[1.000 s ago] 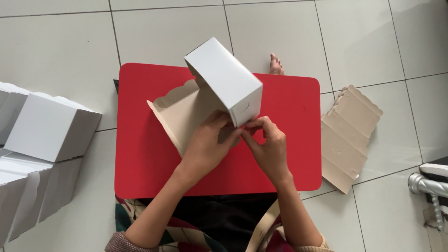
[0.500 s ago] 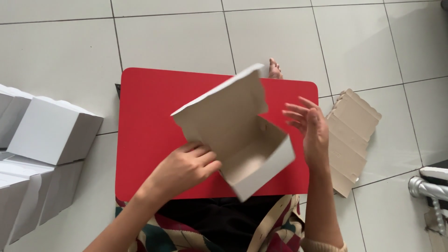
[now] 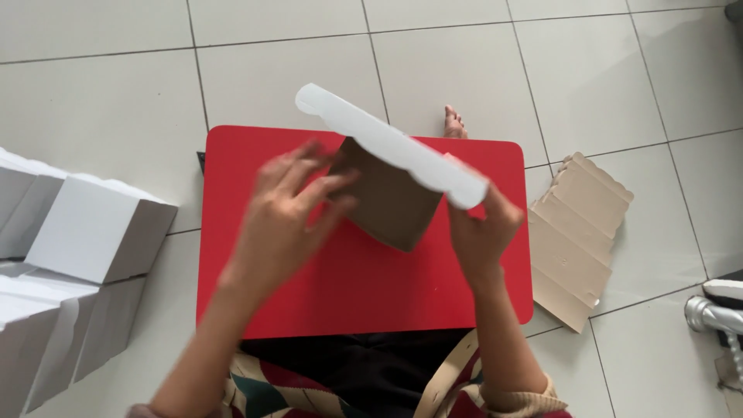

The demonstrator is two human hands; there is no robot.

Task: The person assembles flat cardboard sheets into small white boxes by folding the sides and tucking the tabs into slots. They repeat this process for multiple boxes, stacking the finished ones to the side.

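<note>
Cardboard box (image 3: 391,174) between 2 hands, long axis upper-left to lower-right.

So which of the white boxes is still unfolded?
The box in both hands above the red table, flap loose, brown inside showing; the finished boxes on the floor are closed.

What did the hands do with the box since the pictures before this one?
The cardboard box got turned over: a second ago its white closed side faced up, then its brown inside, and now a white flap runs along the top with brown below. The right hand, off the box half a second ago, holds its right end again. The left hand moved up onto its left side. The red table, flat cardboard and white boxes stayed put.
</note>
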